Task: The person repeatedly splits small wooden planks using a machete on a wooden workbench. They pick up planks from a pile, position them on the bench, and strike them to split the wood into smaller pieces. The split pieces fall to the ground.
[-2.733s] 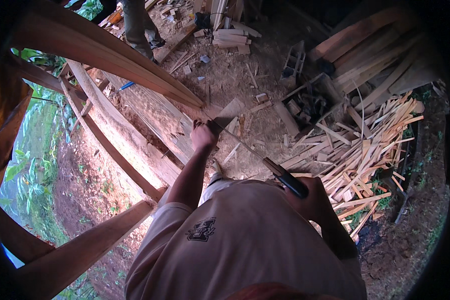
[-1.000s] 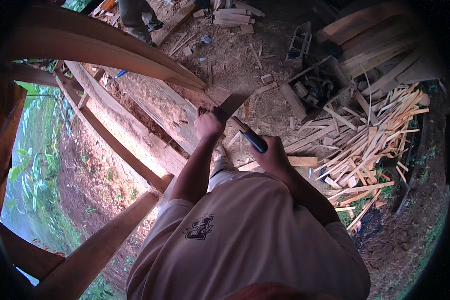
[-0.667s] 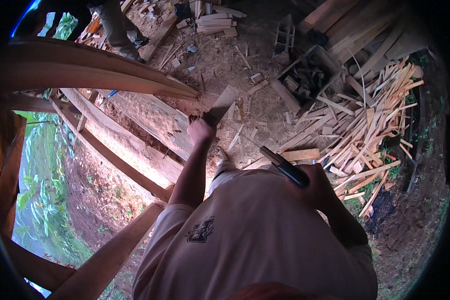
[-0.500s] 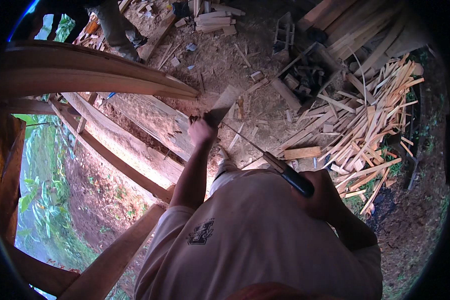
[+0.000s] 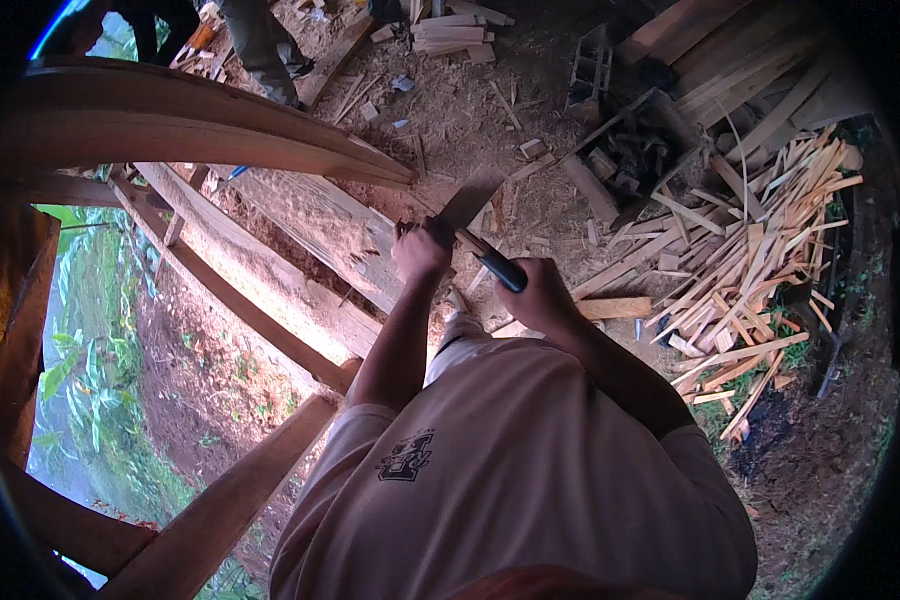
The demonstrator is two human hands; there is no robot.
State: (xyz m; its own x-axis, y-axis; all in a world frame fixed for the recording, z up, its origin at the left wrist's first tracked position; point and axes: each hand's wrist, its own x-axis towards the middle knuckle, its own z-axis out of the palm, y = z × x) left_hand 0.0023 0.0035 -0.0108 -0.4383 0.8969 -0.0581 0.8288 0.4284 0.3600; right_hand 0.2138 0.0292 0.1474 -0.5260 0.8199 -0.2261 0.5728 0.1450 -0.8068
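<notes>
I have the left hand (image 5: pixel 422 250) gripping a flat brown wooden board (image 5: pixel 470 200) jutting forward; black-handled, wood-necked handsaw (image 5: pixel 507 271) between hands, blade mostly hidden, right hand (image 5: pixel 543 297) clenched on handle. Likely mid-sawing; next stroke needs board steady.

A single wide camera sits on the person's head and faces steeply down and somewhat forward. The person's shirt (image 5: pixel 530 470) is closest, filling the lower middle; the left hand (image 5: pixel 423 250) and right hand (image 5: pixel 540 300) come farther out, near the centre. Beyond them the ground (image 5: pixel 460 125) runs up toward a co-worker's legs (image 5: pixel 262 50), well away at upper left. The long beam (image 5: pixel 200 125) bends toward the dark, rounded rim.
</notes>
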